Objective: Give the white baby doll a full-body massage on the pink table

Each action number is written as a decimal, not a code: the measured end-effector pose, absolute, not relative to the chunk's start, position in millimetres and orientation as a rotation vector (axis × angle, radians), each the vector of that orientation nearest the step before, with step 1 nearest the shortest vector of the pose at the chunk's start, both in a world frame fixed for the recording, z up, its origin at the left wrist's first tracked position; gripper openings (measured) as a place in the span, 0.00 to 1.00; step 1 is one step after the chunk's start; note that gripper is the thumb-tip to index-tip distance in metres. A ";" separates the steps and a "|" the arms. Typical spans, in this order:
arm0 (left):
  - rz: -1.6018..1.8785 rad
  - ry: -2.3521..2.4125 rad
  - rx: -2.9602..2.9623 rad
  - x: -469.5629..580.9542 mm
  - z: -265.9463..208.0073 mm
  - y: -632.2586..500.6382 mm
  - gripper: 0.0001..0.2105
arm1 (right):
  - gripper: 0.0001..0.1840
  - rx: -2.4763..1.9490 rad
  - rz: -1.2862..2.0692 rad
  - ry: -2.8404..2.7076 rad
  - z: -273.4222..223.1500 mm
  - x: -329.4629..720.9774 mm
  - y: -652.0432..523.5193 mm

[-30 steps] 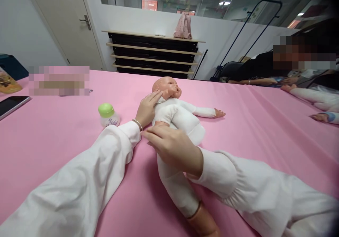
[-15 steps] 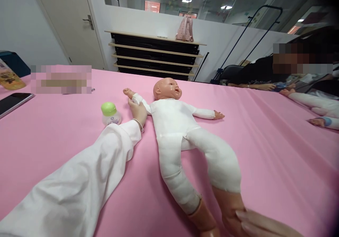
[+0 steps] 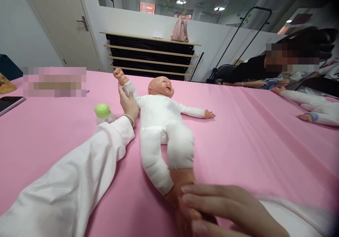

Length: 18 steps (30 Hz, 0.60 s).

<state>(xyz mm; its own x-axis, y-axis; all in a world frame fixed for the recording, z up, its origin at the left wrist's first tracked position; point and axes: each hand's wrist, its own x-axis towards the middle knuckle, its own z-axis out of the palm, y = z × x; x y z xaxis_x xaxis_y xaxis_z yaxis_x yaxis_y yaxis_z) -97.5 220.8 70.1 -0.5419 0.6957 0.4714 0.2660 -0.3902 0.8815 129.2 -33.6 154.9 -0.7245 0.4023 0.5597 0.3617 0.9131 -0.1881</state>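
A baby doll (image 3: 159, 111) with a white cloth body and plastic head, hands and lower legs lies on its back, head away from me. My left hand (image 3: 129, 104) is closed around the doll's raised arm on the left side, thumb in front and fingers behind. At the lower edge, my right hand (image 3: 225, 205) grips the doll's lower leg near the foot; the foot is partly hidden by my fingers. The doll's legs are close together there. Just left of my left wrist stands a small jar (image 3: 103, 113) with a green lid.
A pink cloth (image 3: 238, 134) covers the table. A phone (image 3: 10, 104) lies at the left. Beyond the table are a shelf unit (image 3: 150, 50) and a pink backpack (image 3: 180, 29). At the right sits a person in black (image 3: 245, 71), near another doll (image 3: 309, 99).
The doll's left-side arm has been lifted higher by my left hand. My right hand has come further into view and shifted left, bringing the doll's leg against the other one.
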 end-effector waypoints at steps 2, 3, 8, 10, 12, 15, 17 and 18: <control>2.012 1.468 1.422 -100.7 77.7 222.3 0.28 | 0.11 -0.436 0.084 -2.361 167.1 102.2 -18.0; 1.992 1.424 1.525 -101.0 80.7 221.9 0.27 | 0.11 -0.432 0.084 -2.353 170.7 89.9 -10.5; 1.717 1.141 2.056 -92.9 87.3 210.6 0.20 | 0.10 -0.488 0.056 -2.382 154.2 39.4 19.1; 1.602 1.064 2.204 -90.3 87.0 207.1 0.17 | 0.10 -0.506 -0.010 -2.424 134.4 25.1 26.3; 1.473 0.989 2.368 -90.1 86.0 206.9 0.16 | 0.11 -0.519 -0.062 -2.487 115.8 15.5 31.0; 1.370 0.951 2.499 -92.7 83.2 210.0 0.15 | 0.10 -0.480 -0.064 -2.439 106.1 13.0 33.6; 1.398 0.967 2.472 -94.4 80.2 212.2 0.16 | 0.10 -0.418 0.004 -2.303 115.3 21.8 31.6; 1.445 0.990 2.413 -95.1 78.2 213.1 0.17 | 0.09 -0.395 0.049 -2.230 123.0 29.7 29.1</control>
<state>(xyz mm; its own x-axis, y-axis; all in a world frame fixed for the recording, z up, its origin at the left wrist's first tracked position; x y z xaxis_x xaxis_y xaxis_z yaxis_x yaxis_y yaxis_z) -95.1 213.1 78.2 0.3142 0.6110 0.7266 0.4566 -0.7683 0.4486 29.7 29.1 123.0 -0.5898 0.2982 0.7504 0.2649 0.9494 -0.1690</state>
